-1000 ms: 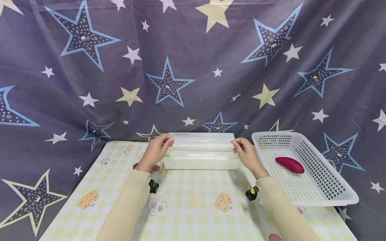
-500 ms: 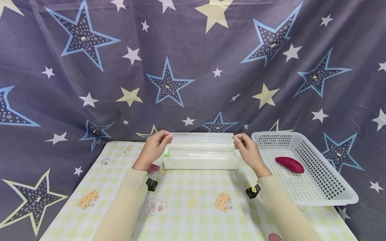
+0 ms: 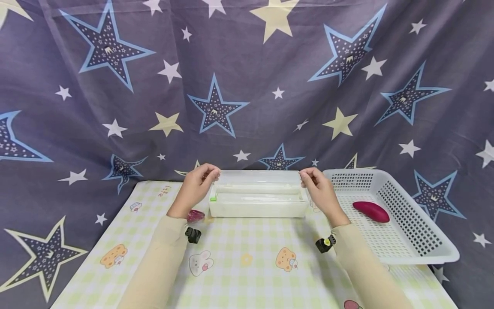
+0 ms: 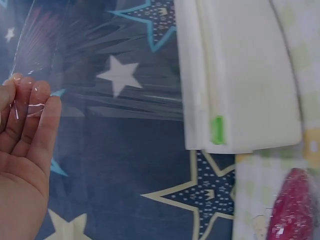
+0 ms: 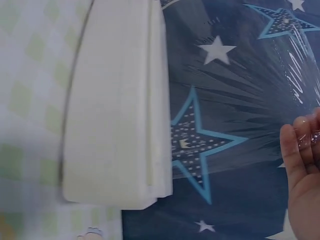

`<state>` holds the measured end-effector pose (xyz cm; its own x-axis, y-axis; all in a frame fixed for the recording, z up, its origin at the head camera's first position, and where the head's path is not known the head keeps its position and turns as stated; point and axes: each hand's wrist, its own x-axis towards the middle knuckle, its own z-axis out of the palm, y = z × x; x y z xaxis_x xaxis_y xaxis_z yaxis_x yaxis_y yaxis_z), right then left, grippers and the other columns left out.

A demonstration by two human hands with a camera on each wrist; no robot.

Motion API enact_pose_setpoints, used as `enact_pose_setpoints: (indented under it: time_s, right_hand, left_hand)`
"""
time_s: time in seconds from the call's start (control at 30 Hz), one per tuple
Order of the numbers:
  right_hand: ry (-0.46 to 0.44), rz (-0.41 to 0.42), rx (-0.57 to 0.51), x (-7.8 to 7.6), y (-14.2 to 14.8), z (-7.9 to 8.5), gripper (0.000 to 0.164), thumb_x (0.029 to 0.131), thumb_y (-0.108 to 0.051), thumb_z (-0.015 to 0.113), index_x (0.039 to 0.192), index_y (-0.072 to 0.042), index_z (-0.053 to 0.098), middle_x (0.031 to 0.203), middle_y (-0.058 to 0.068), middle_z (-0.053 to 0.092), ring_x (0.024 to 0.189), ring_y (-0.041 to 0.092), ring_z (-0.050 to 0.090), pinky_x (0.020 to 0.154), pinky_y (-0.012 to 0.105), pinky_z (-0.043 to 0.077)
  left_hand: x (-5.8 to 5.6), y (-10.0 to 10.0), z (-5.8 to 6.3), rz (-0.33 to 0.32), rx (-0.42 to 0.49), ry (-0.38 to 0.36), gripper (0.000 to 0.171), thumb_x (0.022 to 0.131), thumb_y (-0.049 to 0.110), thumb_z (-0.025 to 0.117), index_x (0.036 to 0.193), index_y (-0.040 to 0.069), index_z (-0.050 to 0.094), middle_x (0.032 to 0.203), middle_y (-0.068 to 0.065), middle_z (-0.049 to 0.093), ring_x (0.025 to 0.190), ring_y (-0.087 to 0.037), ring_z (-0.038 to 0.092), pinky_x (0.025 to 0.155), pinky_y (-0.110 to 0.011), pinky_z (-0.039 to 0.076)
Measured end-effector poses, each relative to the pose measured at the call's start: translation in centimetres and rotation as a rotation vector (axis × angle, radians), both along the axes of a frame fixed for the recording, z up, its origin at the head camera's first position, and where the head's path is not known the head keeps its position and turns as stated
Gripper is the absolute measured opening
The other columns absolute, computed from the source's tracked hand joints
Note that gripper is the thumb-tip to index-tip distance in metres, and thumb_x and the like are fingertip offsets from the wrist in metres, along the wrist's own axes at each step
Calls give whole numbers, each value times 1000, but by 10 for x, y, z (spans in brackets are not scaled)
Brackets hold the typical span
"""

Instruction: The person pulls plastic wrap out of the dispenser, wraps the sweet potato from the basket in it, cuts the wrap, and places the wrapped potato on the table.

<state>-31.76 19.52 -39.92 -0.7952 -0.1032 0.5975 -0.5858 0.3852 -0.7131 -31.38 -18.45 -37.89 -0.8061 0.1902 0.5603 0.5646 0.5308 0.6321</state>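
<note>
A white cling film dispenser (image 3: 258, 209) with a small green slider (image 3: 213, 198) at its left end stands at the back of the table. Clear cling film (image 4: 145, 102) stretches from it, creased and shiny, up to both hands. My left hand (image 3: 194, 189) pinches one corner between thumb and fingers, above the dispenser's left end. Across from it, my right hand (image 3: 322, 193) pinches the other corner. In the right wrist view the film (image 5: 240, 107) gathers into folds toward the fingertips. Beside the dispenser's left end lies a purple-red, elongated vegetable (image 4: 294, 210) wrapped in film, partly behind the left wrist.
On the right, a white perforated basket (image 3: 420, 260) holds an unwrapped purple-red, elongated vegetable (image 3: 371, 211). A checked, cartoon-printed cloth (image 3: 247, 283) covers the table. A dark star-patterned curtain (image 3: 247, 116) hangs right behind the dispenser.
Both hands have risen slightly and drifted a little apart from just over the dispenser, drawing the film up. More of the wrapped vegetable's right end and the green slider now shows.
</note>
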Motion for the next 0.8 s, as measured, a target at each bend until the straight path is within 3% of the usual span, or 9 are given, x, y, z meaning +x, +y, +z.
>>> enact_pose_setpoints:
  time_s: [0.17,0.27,0.43,0.6,0.7,0.8]
  right_hand:
    - [28,17,-19,20,-8,29,16,103,-2,53,108,10,63,89,26,62,78,41,61,67,23,53]
    - [24,7,-13,30,-11,42,16,103,-1,52,109,10,63,91,26,63,79,39,63,69,27,55]
    - [29,-3,-18,35,-11,50,16,103,-2,53,108,10,63,89,24,63,76,24,63,68,28,55]
    - [46,3,-47,35,-12,55,15,103,-2,54,106,9,64,88,25,63,75,14,62,68,21,53]
    - [62,4,-45,37,-12,58,15,103,-3,54,107,8,64,89,25,63,75,13,62,68,22,54]
    - [82,7,-38,38,-12,62,15,103,-3,54,108,8,64,89,24,63,76,21,63,69,25,54]
  left_hand:
    - [4,0,12,3,-5,53,19,104,26,56,106,13,69,92,-1,67,81,-16,64,72,-30,54]
    - [6,-1,17,13,-17,67,21,104,27,56,107,11,69,93,0,67,84,-14,64,74,-30,54]
    - [9,-1,24,24,-22,74,21,104,28,57,107,12,70,95,2,66,86,-12,66,74,-30,55]
    - [11,-1,30,33,-36,106,21,103,28,57,106,12,70,94,2,65,83,-12,64,73,-27,55]
    - [12,-1,34,35,-33,124,21,103,28,57,106,11,70,93,3,64,82,-12,62,71,-26,53]
    - [14,-1,38,36,-26,141,20,103,28,58,106,12,70,93,3,65,82,-11,62,70,-25,53]
